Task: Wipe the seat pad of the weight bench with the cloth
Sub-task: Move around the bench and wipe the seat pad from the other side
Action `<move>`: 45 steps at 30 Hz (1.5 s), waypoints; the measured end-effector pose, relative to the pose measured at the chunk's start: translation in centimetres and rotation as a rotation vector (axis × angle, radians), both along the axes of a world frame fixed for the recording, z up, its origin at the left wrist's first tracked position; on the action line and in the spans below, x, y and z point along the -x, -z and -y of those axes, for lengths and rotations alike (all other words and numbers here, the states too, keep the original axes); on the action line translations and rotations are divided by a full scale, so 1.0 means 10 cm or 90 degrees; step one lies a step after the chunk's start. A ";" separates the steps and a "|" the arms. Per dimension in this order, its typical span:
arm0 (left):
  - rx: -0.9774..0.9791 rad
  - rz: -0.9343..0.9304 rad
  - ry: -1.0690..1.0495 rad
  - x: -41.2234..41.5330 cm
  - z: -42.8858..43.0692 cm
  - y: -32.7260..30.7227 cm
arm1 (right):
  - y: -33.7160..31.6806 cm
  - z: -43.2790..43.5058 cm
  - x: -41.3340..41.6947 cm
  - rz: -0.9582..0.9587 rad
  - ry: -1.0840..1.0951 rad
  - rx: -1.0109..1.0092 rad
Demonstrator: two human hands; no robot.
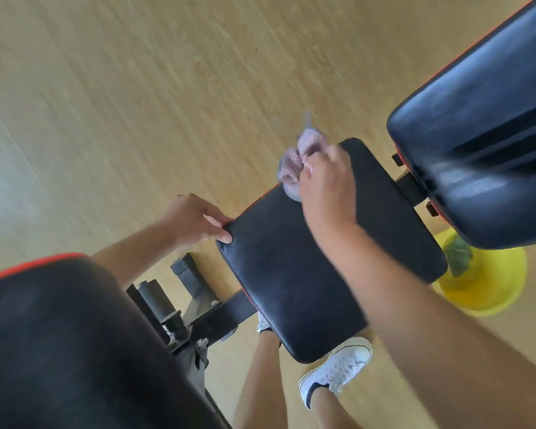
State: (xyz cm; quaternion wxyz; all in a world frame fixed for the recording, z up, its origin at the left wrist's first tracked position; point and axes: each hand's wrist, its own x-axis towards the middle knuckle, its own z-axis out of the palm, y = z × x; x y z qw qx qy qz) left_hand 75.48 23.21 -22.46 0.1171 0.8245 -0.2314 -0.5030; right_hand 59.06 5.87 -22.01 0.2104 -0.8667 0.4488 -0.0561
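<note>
Clearly, the soft, light cloth is bunched in the right hand at frame centre; the seat pad is pinched by the left hand.

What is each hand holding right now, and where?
Right hand grips the bunched cloth at the pad's far edge; left hand holds the pad's corner.

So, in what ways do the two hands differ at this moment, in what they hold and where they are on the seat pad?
The right hand is closed around the bunched pale cloth at the far edge of the seat pad; the left hand holds no cloth.
The left hand grips the pad's near-left corner, thumb on top, while the right hand is further along the same edge.
The right hand looks motion-blurred; the left looks sharper.
Both are bare.
</note>
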 end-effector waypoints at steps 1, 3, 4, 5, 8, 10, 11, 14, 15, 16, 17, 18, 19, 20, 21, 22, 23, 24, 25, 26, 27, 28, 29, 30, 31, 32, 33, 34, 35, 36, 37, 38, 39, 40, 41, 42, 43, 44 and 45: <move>-0.003 0.002 0.010 -0.01 -0.02 0.00 | 0.00 -0.19 -0.05 0.014 0.020 -0.017; -0.024 0.012 0.070 -0.05 -0.02 0.01 | -0.02 -0.80 0.00 0.040 -0.214 -0.037; -0.029 0.010 0.091 -0.07 -0.01 0.00 | -0.05 -1.08 0.12 0.066 -0.386 -0.027; -0.027 -0.005 0.086 -0.08 -0.01 0.00 | -0.08 -1.21 0.29 0.084 -0.531 -0.040; -0.001 -0.035 0.026 -0.05 0.00 -0.02 | -0.10 -0.66 0.70 0.039 -0.589 -0.083; 0.018 -0.032 -0.001 0.00 -0.03 0.00 | -0.15 -0.07 1.08 -0.075 -0.270 -0.060; 0.019 -0.030 -0.014 0.01 -0.05 0.01 | -0.16 0.15 1.30 -0.060 -0.102 0.000; 0.013 -0.028 -0.040 0.01 -0.08 0.02 | -0.18 -0.04 1.75 -0.062 0.115 0.054; 0.011 -0.027 -0.041 0.01 -0.09 0.01 | -0.13 -0.36 1.83 -0.052 0.057 0.055; 0.009 -0.028 -0.036 0.00 -0.08 0.00 | -0.08 -0.67 1.86 -0.034 -0.037 0.048; 0.008 -0.025 -0.029 -0.01 -0.08 0.00 | -0.06 -0.98 1.89 -0.055 -0.184 0.015; 0.006 -0.019 -0.025 -0.01 -0.08 -0.01 | -0.06 -1.18 1.93 -0.099 -0.344 -0.032; 0.005 -0.015 -0.025 -0.01 -0.08 -0.02 | -0.07 -1.27 2.01 -0.131 -0.477 -0.052; 0.003 -0.014 -0.025 -0.01 -0.07 -0.03 | -0.08 -1.19 2.13 -0.124 -0.537 -0.029; 0.004 -0.012 -0.023 0.00 -0.06 -0.03 | -0.08 -1.01 2.26 -0.124 -0.519 -0.014; 0.007 -0.012 -0.018 0.01 -0.06 -0.03 | -0.07 -0.79 2.41 -0.126 -0.441 0.027; 0.007 -0.014 -0.016 0.02 -0.06 -0.04 | -0.09 -0.57 2.53 -0.154 -0.339 0.053; 0.007 -0.014 -0.017 0.04 -0.06 -0.05 | -0.13 -0.40 2.64 -0.172 -0.230 0.078; 0.008 -0.014 -0.019 0.04 -0.05 -0.06 | -0.15 -0.33 2.65 -0.165 -0.116 0.058; 0.010 -0.016 -0.022 0.04 -0.04 -0.06 | -0.19 -0.34 2.52 -0.149 -0.006 0.014; 0.010 -0.020 -0.029 0.05 -0.02 -0.07 | -0.19 -0.42 2.28 -0.111 0.089 -0.067; 0.010 -0.021 -0.036 0.06 -0.02 -0.08 | -0.21 -0.57 1.96 -0.086 0.136 -0.203; 0.009 -0.015 -0.041 0.08 -0.01 -0.09 | -0.22 -0.76 1.63 -0.077 0.103 -0.356; 0.009 -0.005 -0.046 0.09 -0.02 -0.08 | -0.23 -0.98 1.35 -0.060 -0.002 -0.436; 0.010 0.002 -0.054 0.10 -0.04 -0.07 | -0.21 -1.16 1.08 -0.020 -0.171 -0.432; 0.011 0.001 -0.064 0.10 -0.05 -0.06 | -0.17 -1.35 0.83 0.020 -0.343 -0.381; 0.006 -0.006 -0.070 0.09 -0.07 -0.06 | -0.13 -1.47 0.59 0.014 -0.474 -0.295; 0.000 -0.021 -0.069 0.07 -0.09 -0.06 | -0.12 -1.51 0.40 -0.033 -0.580 -0.246; -0.006 -0.036 -0.066 0.03 -0.09 -0.07 | -0.10 -1.47 0.21 -0.096 -0.693 -0.180; -0.005 -0.049 -0.067 -0.03 -0.10 -0.06 | -0.06 -1.36 0.05 -0.108 -0.763 -0.059; 0.005 -0.058 -0.077 -0.08 -0.12 -0.05 | -0.02 -1.22 -0.09 -0.099 -0.766 0.039; 0.018 -0.055 -0.101 -0.12 -0.14 -0.04 | -0.04 -1.03 -0.22 -0.092 -0.718 0.058; 0.032 -0.039 -0.139 -0.15 -0.16 -0.04 | -0.06 -0.84 -0.32 -0.081 -0.661 0.046; 0.046 -0.019 -0.179 -0.17 -0.18 -0.02 | -0.05 -0.66 -0.39 -0.091 -0.596 0.025; 0.062 -0.005 -0.217 -0.17 -0.20 0.00 | -0.06 -0.44 -0.44 -0.131 -0.528 0.002; 0.072 -0.001 -0.247 -0.16 -0.21 0.01 | -0.08 -0.22 -0.46 -0.191 -0.473 -0.006; 0.075 -0.011 -0.262 -0.15 -0.22 0.01 | -0.09 0.01 -0.49 -0.241 -0.413 -0.016; 0.075 -0.035 -0.256 -0.15 -0.23 0.01 | -0.08 0.24 -0.51 -0.283 -0.359 -0.009; 0.071 -0.070 -0.231 -0.14 -0.23 -0.01 | -0.09 0.42 -0.54 -0.321 -0.322 -0.009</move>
